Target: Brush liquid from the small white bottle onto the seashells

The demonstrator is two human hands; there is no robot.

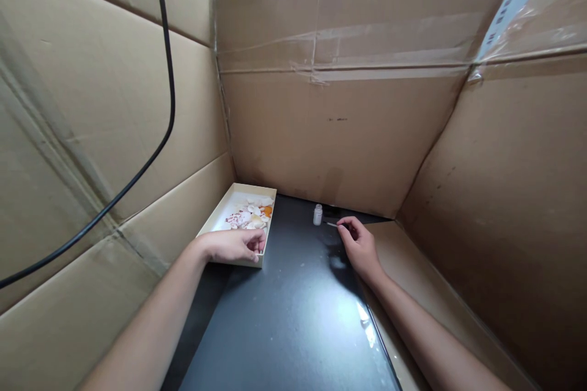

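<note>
Seashells (250,215), mostly white with one orange piece, lie in a shallow cream box (220,206) at the left of the dark table. My left hand (241,245) reaches across the near side of this box, its fingers closed at the rim by the near right corner. A small white bottle (317,215) with a clear neck stands upright and uncapped beyond the middle of the table. Just right of it, my right hand (360,243) pinches a thin light stick (331,224) with a dark end, perhaps a small brush. The dark end points toward the bottle without clearly touching it.
Cardboard walls (339,134) enclose the glossy dark table (293,317) at the back and both sides. A black cable (170,73) hangs down along the left. More cardboard (403,256) lies beside the table's right edge.
</note>
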